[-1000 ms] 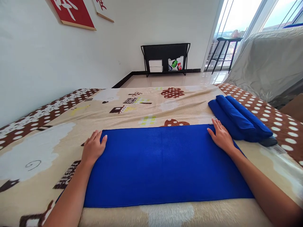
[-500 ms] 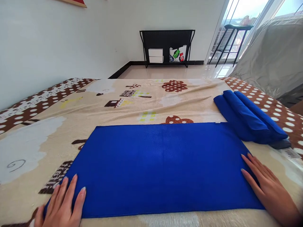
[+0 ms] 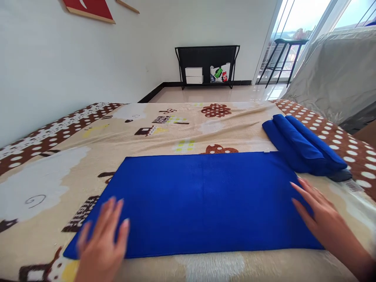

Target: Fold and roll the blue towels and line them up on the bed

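Observation:
A blue towel [image 3: 199,199] lies spread flat as a wide rectangle on a patterned beige blanket [image 3: 182,129]. My left hand [image 3: 102,239] is at the towel's near left corner, fingers stretched out and slightly blurred, over the cloth. My right hand [image 3: 320,215] lies flat with fingers extended on the towel's right edge. Neither hand holds anything. Two folded blue towels [image 3: 302,145] sit stacked at the right, just beyond the spread towel's far right corner.
A dark object [image 3: 340,175] and a barcode tag [image 3: 352,186] lie by the folded towels. A white wall runs along the left. Beyond the bed are a black rack [image 3: 207,64], a stool [image 3: 282,58] by the window, and grey covered furniture [image 3: 331,74] at right.
Both hands slid from the towel's far corners down to its near corners. In the last half second the left hand shifted right and up; the right moved slightly up along the edge.

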The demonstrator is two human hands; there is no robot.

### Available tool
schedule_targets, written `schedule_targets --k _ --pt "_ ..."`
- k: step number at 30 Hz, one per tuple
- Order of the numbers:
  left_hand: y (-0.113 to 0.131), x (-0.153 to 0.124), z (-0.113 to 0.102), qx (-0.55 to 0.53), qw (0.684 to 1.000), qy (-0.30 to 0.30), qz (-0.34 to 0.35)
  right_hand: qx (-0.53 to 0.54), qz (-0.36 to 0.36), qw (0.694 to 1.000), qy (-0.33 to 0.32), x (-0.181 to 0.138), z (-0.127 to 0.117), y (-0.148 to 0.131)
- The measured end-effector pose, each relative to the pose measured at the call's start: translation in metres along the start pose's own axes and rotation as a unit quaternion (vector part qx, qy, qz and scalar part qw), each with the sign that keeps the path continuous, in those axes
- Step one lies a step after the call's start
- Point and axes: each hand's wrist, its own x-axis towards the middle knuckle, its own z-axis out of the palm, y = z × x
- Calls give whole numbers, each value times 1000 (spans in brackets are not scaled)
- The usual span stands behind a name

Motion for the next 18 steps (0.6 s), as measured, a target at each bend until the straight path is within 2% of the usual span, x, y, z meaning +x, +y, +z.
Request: schedule_targets --k 1,3,4,6,8,10,13,15,18 --pt "33 20 -3 -17 997 -6 69 32 -30 999 -10 26 5 -29" --pt "101 61 1 -24 979 -74 191 127 -89 985 -72 80 21 -96" --pt "132 81 7 -17 967 -109 231 187 -106 973 -88 105 33 -129" --pt "183 115 27 -6 956 -166 243 313 -77 944 -72 143 63 -187" --pt "215 138 51 4 960 -204 192 410 28 912 -3 165 95 -224" --pt "228 147 75 14 966 -208 155 415 72 907 21 170 125 -236" --pt "225 140 101 15 973 -184 135 395 89 914 16 161 153 -223" --pt "219 134 109 7 975 -173 138 375 71 924 1 153 158 -210" --pt "211 132 114 -13 977 -165 134 332 13 942 -34 147 153 -193"
